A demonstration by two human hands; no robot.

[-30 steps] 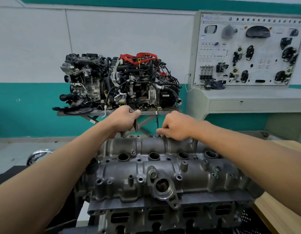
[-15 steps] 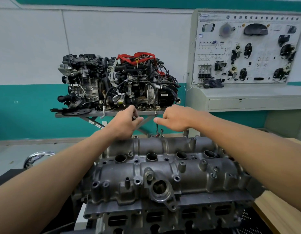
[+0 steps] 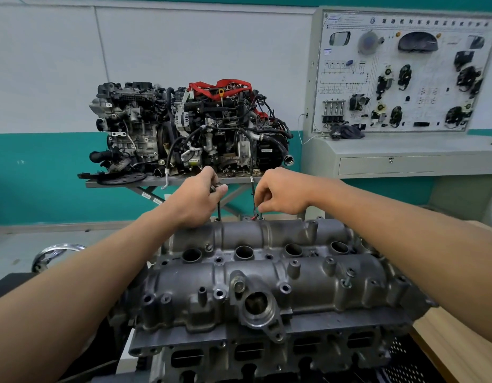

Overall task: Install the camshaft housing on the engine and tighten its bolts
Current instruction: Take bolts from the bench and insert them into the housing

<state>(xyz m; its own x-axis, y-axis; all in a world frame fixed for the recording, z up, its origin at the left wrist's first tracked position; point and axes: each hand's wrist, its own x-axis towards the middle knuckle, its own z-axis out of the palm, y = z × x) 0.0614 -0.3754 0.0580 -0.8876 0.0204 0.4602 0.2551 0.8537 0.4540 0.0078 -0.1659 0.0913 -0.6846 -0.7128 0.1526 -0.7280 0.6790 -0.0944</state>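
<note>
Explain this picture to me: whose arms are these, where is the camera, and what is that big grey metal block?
No robot here: the camera sits on a person's head, looking forward and down, so both bare arms are theirs. The grey block is a camshaft housing set on an engine. At its far edge the left hand grips a thin dark rod, likely a tool, and the right hand pinches what looks like a small bolt. Behind, a second engine rests on a stand, beside a board of car parts.
</note>
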